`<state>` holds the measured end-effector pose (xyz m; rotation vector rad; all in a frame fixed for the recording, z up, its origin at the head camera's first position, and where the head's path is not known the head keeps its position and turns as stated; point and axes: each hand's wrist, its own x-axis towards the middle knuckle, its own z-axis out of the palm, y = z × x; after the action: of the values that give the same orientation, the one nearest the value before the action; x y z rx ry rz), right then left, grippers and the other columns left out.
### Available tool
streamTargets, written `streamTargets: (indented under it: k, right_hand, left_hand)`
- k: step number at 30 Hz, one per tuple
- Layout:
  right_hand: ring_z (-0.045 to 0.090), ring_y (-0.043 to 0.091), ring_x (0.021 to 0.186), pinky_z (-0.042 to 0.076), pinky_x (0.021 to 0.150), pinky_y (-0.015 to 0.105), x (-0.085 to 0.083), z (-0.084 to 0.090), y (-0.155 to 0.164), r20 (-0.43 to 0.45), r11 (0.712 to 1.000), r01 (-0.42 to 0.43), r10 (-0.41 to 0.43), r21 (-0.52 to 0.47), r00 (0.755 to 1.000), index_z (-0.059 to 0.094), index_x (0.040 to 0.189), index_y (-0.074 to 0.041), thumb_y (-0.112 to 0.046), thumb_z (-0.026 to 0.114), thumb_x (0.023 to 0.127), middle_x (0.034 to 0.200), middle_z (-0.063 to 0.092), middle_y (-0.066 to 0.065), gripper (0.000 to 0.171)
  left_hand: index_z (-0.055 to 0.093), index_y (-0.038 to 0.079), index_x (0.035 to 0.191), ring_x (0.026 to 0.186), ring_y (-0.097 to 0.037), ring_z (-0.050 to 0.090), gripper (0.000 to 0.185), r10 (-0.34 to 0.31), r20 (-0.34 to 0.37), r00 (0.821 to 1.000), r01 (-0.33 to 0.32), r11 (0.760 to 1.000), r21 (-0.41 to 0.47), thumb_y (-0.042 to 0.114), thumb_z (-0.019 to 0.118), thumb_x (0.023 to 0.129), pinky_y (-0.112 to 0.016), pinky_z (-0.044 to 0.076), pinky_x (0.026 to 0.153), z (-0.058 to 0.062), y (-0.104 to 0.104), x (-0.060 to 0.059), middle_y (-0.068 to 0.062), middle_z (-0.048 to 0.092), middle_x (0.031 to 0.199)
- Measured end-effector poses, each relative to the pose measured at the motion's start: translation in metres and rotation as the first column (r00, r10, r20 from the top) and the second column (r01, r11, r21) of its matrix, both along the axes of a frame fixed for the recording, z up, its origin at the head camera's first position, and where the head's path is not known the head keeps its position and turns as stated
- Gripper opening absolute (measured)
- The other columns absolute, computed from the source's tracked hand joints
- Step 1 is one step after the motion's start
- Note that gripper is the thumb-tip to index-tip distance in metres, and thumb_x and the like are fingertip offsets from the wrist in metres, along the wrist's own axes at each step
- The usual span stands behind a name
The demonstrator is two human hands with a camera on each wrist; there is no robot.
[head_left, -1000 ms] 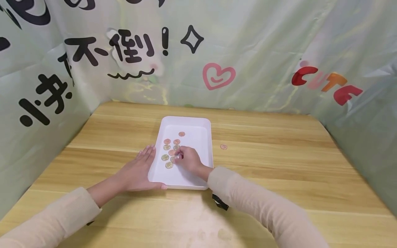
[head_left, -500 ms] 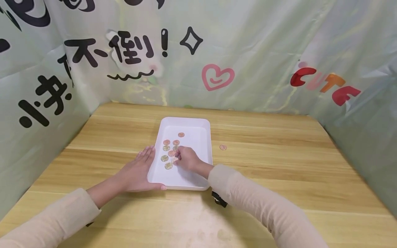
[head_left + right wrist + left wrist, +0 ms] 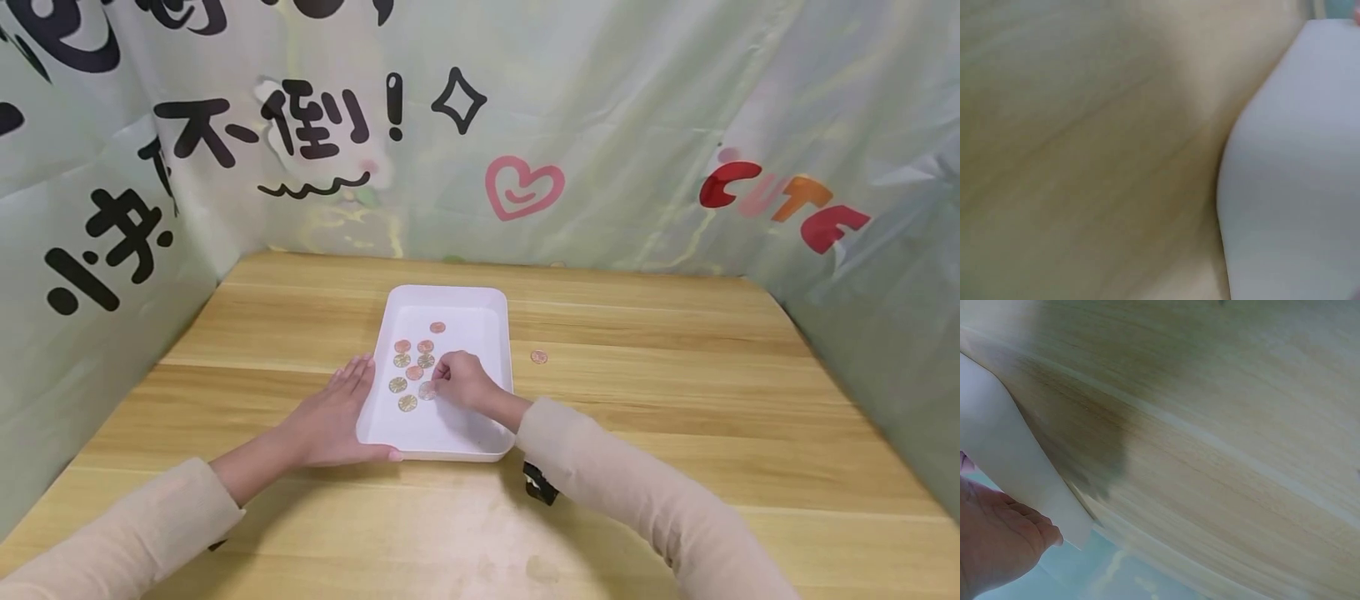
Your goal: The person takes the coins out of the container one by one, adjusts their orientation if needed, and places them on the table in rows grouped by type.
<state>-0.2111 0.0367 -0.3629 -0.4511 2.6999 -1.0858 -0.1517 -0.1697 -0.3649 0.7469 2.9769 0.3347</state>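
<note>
Wooden table (image 3: 675, 400), white tray (image 3: 450, 435), one hand sorting through coins

Pale printed cloth (image 3: 637, 108) walls in the table, with a pink heart (image 3: 524, 188) drawn above its far edge. The tray lies flat, and loose coins (image 3: 407, 403), coppery and yellowish, are scattered over its left half. One lone coin (image 3: 539, 357) lies on the bare wood, just beside the tray's right rim.

The left hand (image 3: 330, 423) is spread, its fingers straight along the tray's left wall and its thumb at the near edge. It seems to be steadying the tray. The right hand (image 3: 463, 383) is inside, fingers curled, fingertips right by a pale coin (image 3: 427, 391). Whether they touch it or grip anything, I cannot tell; the right wrist view shows only tray and wood.

My reading is that coins are being handled singly, though whether that one is being set down or picked up is unclear. The next move calls for a light fingertip pinch or release that leaves the neighbouring coins undisturbed. Reaching the lone coin would mean crossing the right rim.
</note>
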Motion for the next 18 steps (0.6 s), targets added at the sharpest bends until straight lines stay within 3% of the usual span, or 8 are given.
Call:
streamTargets:
  k: [3, 8, 18]
  right_hand:
    - [0.045, 0.008, 0.06, 0.035, 0.052, 0.014, 0.002, 0.004, 0.008, 0.01, 0.997, 0.03, -0.029, -0.066, 1.0, 0.063, 0.076, 0.002, -0.004, 0.063, 0.084, 0.064, 0.055, 0.002, 0.009]
    - [0.046, 0.007, 0.053, 0.038, 0.048, 0.015, 0.007, 0.017, 0.027, 0.113, 0.974, 0.132, -0.113, -0.183, 0.987, 0.063, 0.076, 0.001, -0.006, 0.063, 0.085, 0.06, 0.057, 0.002, 0.012]
    - [0.04, 0.008, 0.05, 0.031, 0.044, 0.016, 0.012, 0.031, 0.073, 0.215, 0.923, 0.265, -0.208, -0.28, 0.954, 0.059, 0.08, 0.0, -0.008, 0.062, 0.086, 0.061, 0.051, -0.001, 0.011]
  left_hand:
    - [0.021, -0.013, 0.142, 0.141, -0.04, 0.018, 0.122, 0.003, -0.002, 1.0, -0.003, 1.0, 0.0, 0.075, 0.059, 0.066, -0.049, 0.022, 0.115, 0.0, -0.001, 0.0, -0.027, 0.017, 0.151]
    - [0.02, -0.013, 0.142, 0.141, -0.04, 0.018, 0.122, 0.003, 0.002, 1.0, -0.003, 1.0, -0.003, 0.076, 0.058, 0.066, -0.049, 0.022, 0.115, 0.0, 0.0, 0.0, -0.027, 0.017, 0.151]
    - [0.02, -0.013, 0.142, 0.141, -0.039, 0.017, 0.121, -0.007, 0.006, 1.0, 0.007, 1.0, -0.002, 0.075, 0.059, 0.067, -0.049, 0.022, 0.115, 0.001, 0.0, 0.001, -0.027, 0.017, 0.151]
